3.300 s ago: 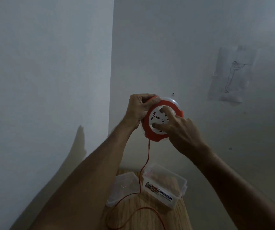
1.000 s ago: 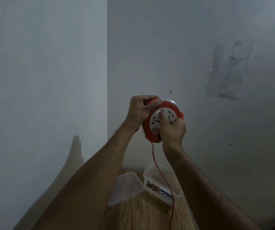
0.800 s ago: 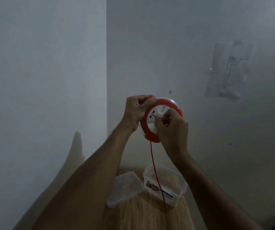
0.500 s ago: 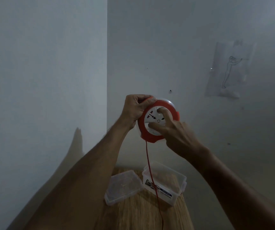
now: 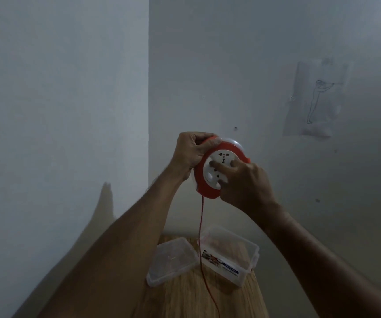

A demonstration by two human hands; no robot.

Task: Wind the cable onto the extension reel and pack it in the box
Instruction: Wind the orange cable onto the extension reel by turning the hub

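Dim corner, two walls meeting. Your left hand (image 5: 190,152) is clenched on the upper-left rim of the reel (image 5: 219,168), held up in the air w/ its white socket face toward you. Red cable (image 5: 200,230) drops from the reel's bottom edge, runs down in front of the box and on across the wood table (image 5: 185,299) to the frame's bottom edge. Lid (image 5: 172,260) lies flat on the table, just left of the box. Box (image 5: 231,260) is clear plastic, open, label on its near side, sits at the table's far end by the wall. Your right hand (image 5: 244,184) covers the reel's lower right, fingers (image 5: 219,167) pressed on the white face, thumb at the bottom rim: gripping the reel. Drawing (image 5: 315,99) on paper on the right wall.
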